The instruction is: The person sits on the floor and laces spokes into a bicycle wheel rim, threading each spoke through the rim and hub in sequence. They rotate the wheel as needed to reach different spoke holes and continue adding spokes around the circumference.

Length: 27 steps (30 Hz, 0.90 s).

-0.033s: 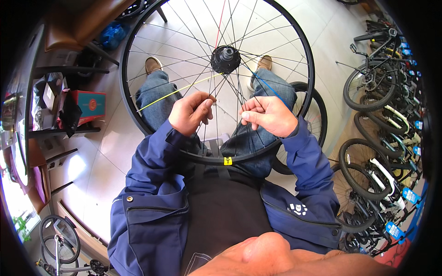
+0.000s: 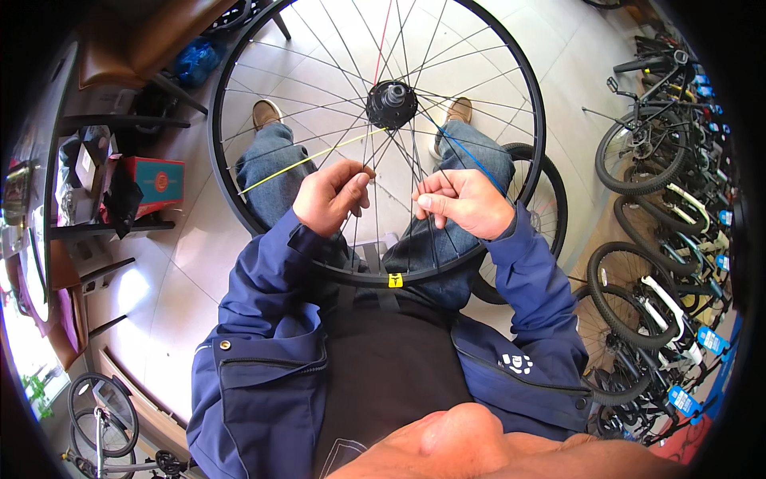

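A bicycle wheel with a black rim (image 2: 537,104) rests across my lap, its lower edge against me. At its middle sits a black hub (image 2: 391,104), from which dark spokes fan out. A yellow spoke (image 2: 287,166), a blue spoke (image 2: 465,149) and a red spoke (image 2: 384,38) stand out among them. My left hand (image 2: 329,195) is closed, thumb and fingers pinching a dark spoke below the hub. To its right, my right hand (image 2: 467,202) pinches another dark spoke between thumb and fingertips. The yellow sticker (image 2: 395,280) marks the rim's near side.
Another wheel (image 2: 556,207) stands behind my right leg. Along the right side are many parked bicycles (image 2: 638,152) with blue tags. At the left are a shelf with a red and teal box (image 2: 155,182) and brown chairs (image 2: 120,48). A small bicycle (image 2: 100,423) is at lower left.
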Tool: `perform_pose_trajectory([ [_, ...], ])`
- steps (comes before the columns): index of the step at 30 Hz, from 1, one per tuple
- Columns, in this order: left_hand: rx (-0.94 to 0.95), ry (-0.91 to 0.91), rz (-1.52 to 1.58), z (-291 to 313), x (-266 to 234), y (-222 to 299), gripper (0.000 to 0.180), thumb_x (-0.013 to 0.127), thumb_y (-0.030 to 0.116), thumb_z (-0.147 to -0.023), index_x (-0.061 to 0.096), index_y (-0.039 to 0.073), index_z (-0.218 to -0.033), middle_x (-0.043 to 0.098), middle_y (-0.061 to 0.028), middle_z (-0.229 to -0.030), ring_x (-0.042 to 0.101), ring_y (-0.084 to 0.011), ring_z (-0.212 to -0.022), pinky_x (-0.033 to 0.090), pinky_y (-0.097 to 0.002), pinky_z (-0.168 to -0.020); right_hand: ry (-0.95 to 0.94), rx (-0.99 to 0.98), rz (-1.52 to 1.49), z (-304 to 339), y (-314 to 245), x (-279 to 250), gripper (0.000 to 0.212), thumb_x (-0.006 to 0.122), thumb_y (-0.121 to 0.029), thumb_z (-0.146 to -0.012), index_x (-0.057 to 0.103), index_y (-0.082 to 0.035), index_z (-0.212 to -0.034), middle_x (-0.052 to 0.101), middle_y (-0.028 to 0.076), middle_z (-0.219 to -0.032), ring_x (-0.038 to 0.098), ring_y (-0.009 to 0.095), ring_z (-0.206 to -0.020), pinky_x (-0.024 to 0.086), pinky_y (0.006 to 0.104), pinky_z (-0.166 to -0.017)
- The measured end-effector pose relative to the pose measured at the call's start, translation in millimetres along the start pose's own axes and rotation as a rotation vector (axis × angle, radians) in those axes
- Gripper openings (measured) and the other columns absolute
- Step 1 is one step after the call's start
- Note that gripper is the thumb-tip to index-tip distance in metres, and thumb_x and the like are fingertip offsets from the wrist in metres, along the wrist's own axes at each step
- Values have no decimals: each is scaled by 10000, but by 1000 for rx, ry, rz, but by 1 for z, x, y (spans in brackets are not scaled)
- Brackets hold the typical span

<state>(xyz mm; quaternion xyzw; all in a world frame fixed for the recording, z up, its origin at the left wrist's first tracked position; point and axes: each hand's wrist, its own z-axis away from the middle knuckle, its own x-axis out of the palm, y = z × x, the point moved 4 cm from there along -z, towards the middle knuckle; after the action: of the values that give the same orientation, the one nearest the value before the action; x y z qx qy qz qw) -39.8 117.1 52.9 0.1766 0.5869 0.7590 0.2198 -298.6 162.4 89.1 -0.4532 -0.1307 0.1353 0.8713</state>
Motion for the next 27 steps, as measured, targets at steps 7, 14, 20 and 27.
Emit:
perform_pose_trajectory([
  [7, -20, 7, -4, 0, 0, 0, 280, 607, 180, -1191, 720, -58, -1284, 742, -63, -853, 711, -107, -736, 594, -283, -695, -104, 16, -206, -6, 15, 5, 223, 705, -153, -1139, 674, 22, -1275, 821, 151, -1098, 666, 77, -685, 541, 216, -681],
  [14, -12, 8, -5, 0, 0, 0, 261, 624, 174, -1184, 728, -47, -1274, 749, -66, -855, 718, -109, -735, 596, -288, -688, -50, 18, -131, -3, 12, 13, 242, 757, -101, -1088, 648, 37, -1255, 826, 157, -1092, 680, 92, -694, 559, 230, -663],
  [20, -18, 2, 30, 1, 2, -2, 282, 597, 211, -1206, 679, -19, -1348, 730, -30, -882, 679, -82, -733, 521, -243, -659, -40, 25, -113, -1, 9, 18, 289, 775, -62, -1061, 639, 67, -1281, 827, 142, -1074, 701, 96, -721, 573, 245, -653],
  [27, -31, 18, 36, 2, 0, -5, 277, 589, 189, -1196, 692, -40, -1314, 763, -58, -868, 714, -98, -722, 585, -277, -663, -19, 65, -88, -1, 10, 22, 225, 799, -77, -1044, 687, 49, -1193, 814, 99, -1014, 681, 73, -706, 541, 227, -622],
])
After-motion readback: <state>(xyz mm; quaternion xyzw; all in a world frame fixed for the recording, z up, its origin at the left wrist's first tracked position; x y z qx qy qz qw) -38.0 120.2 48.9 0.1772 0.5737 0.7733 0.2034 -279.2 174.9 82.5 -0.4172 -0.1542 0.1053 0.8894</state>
